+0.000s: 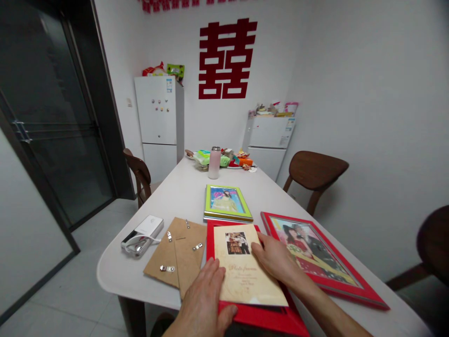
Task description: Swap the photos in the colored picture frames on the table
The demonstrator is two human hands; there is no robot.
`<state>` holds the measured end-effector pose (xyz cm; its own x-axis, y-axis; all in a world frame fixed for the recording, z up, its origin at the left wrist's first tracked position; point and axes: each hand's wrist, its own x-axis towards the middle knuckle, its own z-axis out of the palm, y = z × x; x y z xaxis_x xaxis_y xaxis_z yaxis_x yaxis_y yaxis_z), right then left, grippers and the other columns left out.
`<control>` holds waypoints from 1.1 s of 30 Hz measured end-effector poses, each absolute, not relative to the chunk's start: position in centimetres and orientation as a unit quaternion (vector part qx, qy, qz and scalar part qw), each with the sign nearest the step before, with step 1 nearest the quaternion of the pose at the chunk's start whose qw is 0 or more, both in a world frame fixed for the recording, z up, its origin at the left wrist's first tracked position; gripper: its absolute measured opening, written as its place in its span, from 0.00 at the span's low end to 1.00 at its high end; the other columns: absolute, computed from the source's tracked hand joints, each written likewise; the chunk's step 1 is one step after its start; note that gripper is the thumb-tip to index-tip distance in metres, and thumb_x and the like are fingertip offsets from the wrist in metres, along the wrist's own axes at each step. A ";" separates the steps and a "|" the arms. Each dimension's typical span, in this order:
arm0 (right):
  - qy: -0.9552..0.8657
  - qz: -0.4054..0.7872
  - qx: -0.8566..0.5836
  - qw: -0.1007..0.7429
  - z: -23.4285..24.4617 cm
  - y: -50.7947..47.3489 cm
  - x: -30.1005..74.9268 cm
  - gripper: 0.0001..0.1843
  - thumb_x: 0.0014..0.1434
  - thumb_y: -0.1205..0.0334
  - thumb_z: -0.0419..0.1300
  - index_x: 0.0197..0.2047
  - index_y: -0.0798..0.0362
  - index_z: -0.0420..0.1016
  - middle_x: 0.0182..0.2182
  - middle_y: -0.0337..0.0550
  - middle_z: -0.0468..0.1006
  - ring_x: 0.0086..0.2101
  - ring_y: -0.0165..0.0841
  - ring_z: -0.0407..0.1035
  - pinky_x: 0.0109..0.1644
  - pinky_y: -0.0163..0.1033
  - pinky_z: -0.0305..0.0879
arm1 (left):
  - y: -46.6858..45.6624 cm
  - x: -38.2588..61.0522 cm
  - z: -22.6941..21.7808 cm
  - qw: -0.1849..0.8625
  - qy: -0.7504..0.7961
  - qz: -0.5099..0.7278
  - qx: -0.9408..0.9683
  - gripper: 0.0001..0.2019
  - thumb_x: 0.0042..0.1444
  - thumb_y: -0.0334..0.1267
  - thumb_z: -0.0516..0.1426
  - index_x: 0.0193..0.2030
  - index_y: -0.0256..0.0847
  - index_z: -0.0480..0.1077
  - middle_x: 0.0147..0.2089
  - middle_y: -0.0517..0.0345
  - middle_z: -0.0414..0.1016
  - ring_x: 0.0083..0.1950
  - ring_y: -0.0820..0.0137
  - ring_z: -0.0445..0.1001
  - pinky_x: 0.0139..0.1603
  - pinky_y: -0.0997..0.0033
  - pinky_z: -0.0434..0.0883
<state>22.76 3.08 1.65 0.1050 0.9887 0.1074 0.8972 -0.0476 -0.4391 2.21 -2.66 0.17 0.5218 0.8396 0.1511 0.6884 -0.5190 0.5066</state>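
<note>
A red picture frame (266,318) lies at the table's near edge with a cream paper insert (242,271) resting on it. My left hand (205,299) lies flat on the insert's lower left corner, fingers stretched out, thumb on the red frame. My right hand (275,260) presses on the insert's right edge, fingers extended and together. A brown backing board (177,255) with metal clips lies just left of the frame.
A green-framed photo (227,202) lies beyond, a larger red-framed photo (315,255) to the right, and a white power bank with cable (142,234) to the left. A pink bottle (214,163) and snacks stand at the far end. Wooden chairs (314,173) flank the white table (175,196).
</note>
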 end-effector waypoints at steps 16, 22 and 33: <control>-0.760 0.076 -0.598 0.243 2.6 0.4 16.9 0.21 0.53 0.57 0.47 0.49 0.57 0.64 0.43 0.51 0.68 0.44 0.38 0.60 0.48 0.40 0.53 | -0.4 -8.1 1.3 0.099 0.616 0.205 0.754 0.25 0.47 0.39 0.53 0.53 0.31 0.58 0.57 0.40 0.58 0.57 0.57 0.56 0.55 0.54 0.56; -0.808 0.096 -0.538 0.223 1.7 -1.0 9.5 0.28 0.42 0.49 0.57 0.47 0.51 0.65 0.40 0.49 0.68 0.41 0.43 0.59 0.46 0.48 0.51 | 0.8 -8.6 0.2 0.173 0.607 0.346 0.694 0.21 0.49 0.38 0.51 0.50 0.34 0.59 0.48 0.48 0.67 0.48 0.62 0.66 0.50 0.59 0.62; -0.743 0.231 -0.516 0.358 5.2 -2.1 12.8 0.27 0.42 0.65 0.55 0.49 0.53 0.62 0.42 0.46 0.65 0.44 0.34 0.59 0.50 0.39 0.55 | -1.9 -5.8 5.6 0.150 0.500 0.486 0.701 0.15 0.51 0.38 0.50 0.47 0.42 0.62 0.53 0.53 0.61 0.54 0.64 0.60 0.52 0.61 0.61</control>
